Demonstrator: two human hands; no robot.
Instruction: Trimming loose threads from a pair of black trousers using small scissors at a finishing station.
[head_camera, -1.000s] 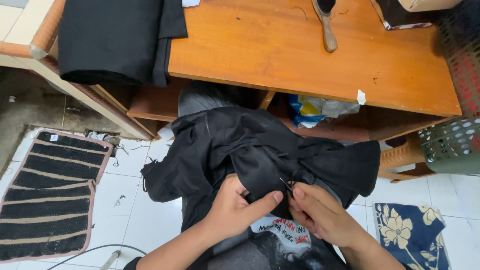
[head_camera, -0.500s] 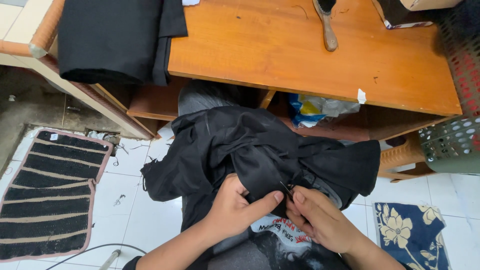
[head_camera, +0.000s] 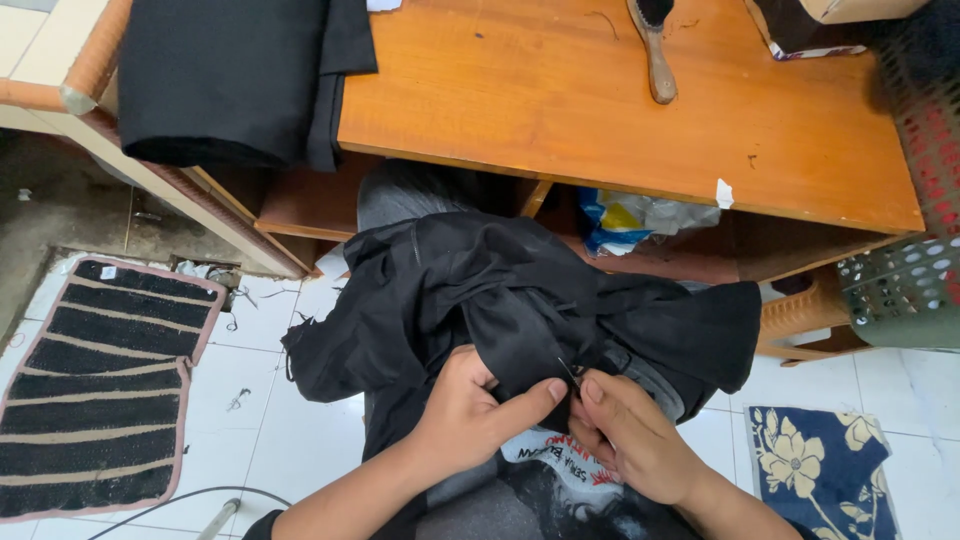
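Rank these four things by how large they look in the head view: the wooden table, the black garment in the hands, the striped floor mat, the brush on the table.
1. wooden table
2. black garment, though it lies nearer the camera
3. striped floor mat, partly cut off by the frame
4. brush, clearly smallest

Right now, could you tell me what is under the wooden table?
Under the wooden table a low shelf shows crumpled plastic bags. The black garment, pinched by the left hand and right hand, covers whatever lies below.
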